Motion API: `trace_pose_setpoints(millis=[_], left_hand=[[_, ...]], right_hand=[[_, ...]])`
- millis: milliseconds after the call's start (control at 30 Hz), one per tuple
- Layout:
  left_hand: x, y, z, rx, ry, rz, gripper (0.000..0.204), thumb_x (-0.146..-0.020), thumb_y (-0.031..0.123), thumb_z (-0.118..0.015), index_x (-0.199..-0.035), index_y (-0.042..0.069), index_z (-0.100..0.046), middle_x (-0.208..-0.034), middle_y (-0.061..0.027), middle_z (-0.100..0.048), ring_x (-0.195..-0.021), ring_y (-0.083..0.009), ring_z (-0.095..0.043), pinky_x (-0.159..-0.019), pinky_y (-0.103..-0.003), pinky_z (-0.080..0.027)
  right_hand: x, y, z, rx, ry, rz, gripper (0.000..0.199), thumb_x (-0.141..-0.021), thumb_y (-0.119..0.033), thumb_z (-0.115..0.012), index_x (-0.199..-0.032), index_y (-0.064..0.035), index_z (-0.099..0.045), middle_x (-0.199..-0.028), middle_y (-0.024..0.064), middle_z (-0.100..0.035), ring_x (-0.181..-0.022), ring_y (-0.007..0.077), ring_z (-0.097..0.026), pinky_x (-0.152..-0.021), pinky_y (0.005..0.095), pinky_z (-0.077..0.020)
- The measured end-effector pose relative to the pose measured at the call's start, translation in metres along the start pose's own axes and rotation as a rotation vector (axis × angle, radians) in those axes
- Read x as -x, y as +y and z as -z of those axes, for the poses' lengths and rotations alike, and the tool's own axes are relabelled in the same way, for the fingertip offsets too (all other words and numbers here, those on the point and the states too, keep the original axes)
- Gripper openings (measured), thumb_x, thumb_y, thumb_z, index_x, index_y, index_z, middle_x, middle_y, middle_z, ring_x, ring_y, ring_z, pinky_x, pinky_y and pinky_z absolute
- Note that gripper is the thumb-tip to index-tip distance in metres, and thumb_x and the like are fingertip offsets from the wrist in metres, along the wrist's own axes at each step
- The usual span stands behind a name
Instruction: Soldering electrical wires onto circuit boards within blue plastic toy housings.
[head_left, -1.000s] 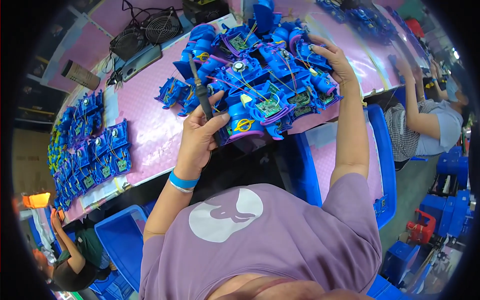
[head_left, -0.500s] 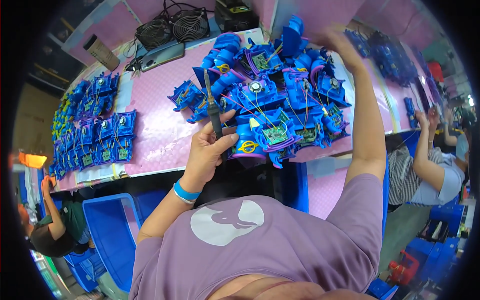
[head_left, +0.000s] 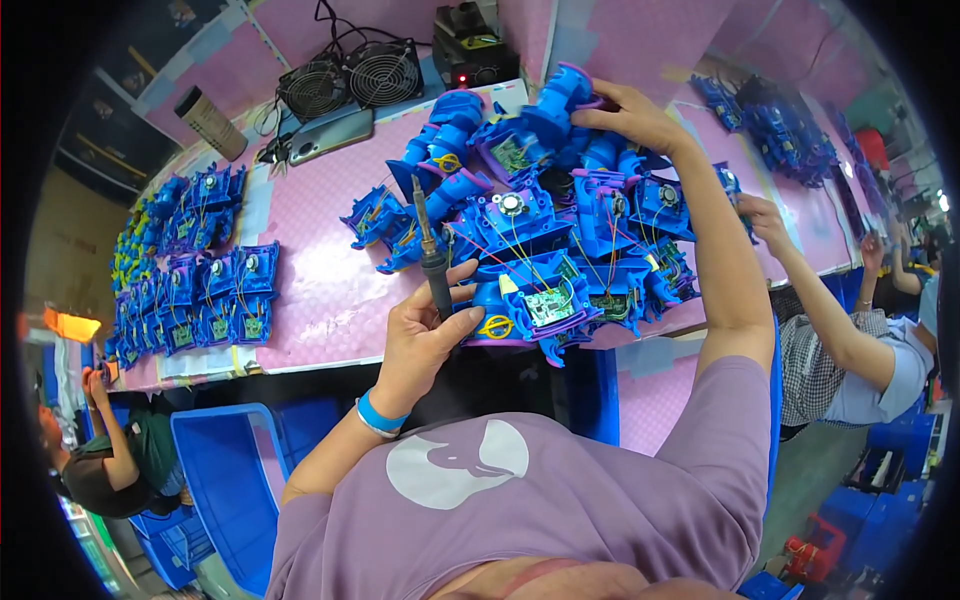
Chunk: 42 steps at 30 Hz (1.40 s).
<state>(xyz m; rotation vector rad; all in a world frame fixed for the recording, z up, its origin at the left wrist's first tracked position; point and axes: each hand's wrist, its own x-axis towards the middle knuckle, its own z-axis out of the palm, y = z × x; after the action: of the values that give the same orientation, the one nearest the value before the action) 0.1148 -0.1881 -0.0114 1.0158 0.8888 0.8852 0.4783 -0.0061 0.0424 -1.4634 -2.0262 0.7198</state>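
Observation:
My left hand [head_left: 425, 335] is closed round the dark handle of a soldering iron [head_left: 432, 255], whose metal tip points up and away from me. Beneath and beside it lies a heap of blue plastic housings [head_left: 512, 220], several with green circuit boards [head_left: 548, 305], thin wires and small round speakers [head_left: 512, 204]. At the far side of the heap, my right hand [head_left: 632, 115] has its fingers curled on a blue tubular housing [head_left: 558, 100] with a purple rim. Part of its grip is hidden behind the housing.
Rows of blue housings [head_left: 200, 290] stand at the left, near a cup [head_left: 210, 122]. Two fans [head_left: 383, 72], a phone [head_left: 330, 138] and a black box with a red light [head_left: 475, 65] sit at the back. A co-worker's hand [head_left: 765, 222] reaches in from the right.
My right hand has come left and nearer, onto the tubular housing, which has shifted left and down. The co-worker's hand has moved toward the heap. My left hand keeps the iron.

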Motion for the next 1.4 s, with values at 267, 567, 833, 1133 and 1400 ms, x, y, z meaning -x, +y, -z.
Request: trace_pose_setpoints(millis=[267,567,833,1133,1400], left_hand=[[0.005,-0.004,0.001,0.012,0.079,-0.058,0.048,-0.087,0.002,-0.075,-0.133,0.0,-0.061,-0.122,-0.0068,-0.071,-0.066,0.0012,-0.057,-0.043,-0.016,-0.029],[0.006,-0.003,-0.002,-0.054,0.142,-0.043,0.046,-0.087,0.001,-0.075,-0.132,0.0,-0.063,-0.123,-0.0099,-0.068,-0.079,-0.0048,-0.061,-0.059,-0.018,-0.044],[0.008,0.0,0.013,-0.134,0.117,-0.044,0.053,-0.088,0.003,-0.075,-0.138,0.002,-0.059,-0.115,-0.0101,-0.072,-0.07,-0.0008,-0.058,-0.05,-0.016,-0.037],[0.007,-0.01,0.009,-0.148,0.061,-0.115,0.043,-0.087,-0.003,-0.076,-0.128,-0.005,-0.065,-0.137,-0.0163,-0.062,-0.104,-0.0125,-0.067,-0.083,-0.024,-0.056],[-0.004,-0.001,0.004,-0.135,0.146,-0.096,0.018,-0.086,-0.002,-0.075,-0.104,-0.004,-0.071,-0.141,-0.0162,-0.059,-0.069,-0.0027,-0.058,-0.05,-0.017,-0.038]], right_hand=[[-0.039,-0.042,-0.036,-0.062,-0.132,0.147,0.056,-0.085,-0.05,-0.076,-0.124,-0.0092,-0.071,-0.114,0.0077,-0.073,-0.104,0.0177,-0.065,-0.091,0.0318,-0.0497],[-0.044,-0.029,-0.021,-0.009,-0.169,0.132,0.059,-0.098,-0.049,-0.063,-0.138,-0.0059,-0.061,-0.122,0.0097,-0.069,-0.111,0.0167,-0.063,-0.097,0.0292,-0.0479],[0.144,0.027,0.012,-0.3,0.506,-0.045,0.05,-0.099,-0.026,-0.06,-0.143,-0.0029,-0.055,-0.134,0.0118,-0.065,-0.125,0.0209,-0.061,-0.105,0.032,-0.0455],[0.249,-0.022,-0.112,-0.07,0.71,-0.018,0.113,-0.075,-0.068,-0.077,-0.156,-0.0012,-0.034,-0.159,0.019,-0.038,-0.147,0.0341,-0.038,-0.118,0.0477,-0.032],[0.225,-0.044,-0.134,0.104,0.761,-0.049,0.097,-0.068,-0.057,-0.086,-0.146,-0.0104,-0.052,-0.154,0.0133,-0.042,-0.138,0.0355,-0.035,-0.117,0.0502,-0.0257]])
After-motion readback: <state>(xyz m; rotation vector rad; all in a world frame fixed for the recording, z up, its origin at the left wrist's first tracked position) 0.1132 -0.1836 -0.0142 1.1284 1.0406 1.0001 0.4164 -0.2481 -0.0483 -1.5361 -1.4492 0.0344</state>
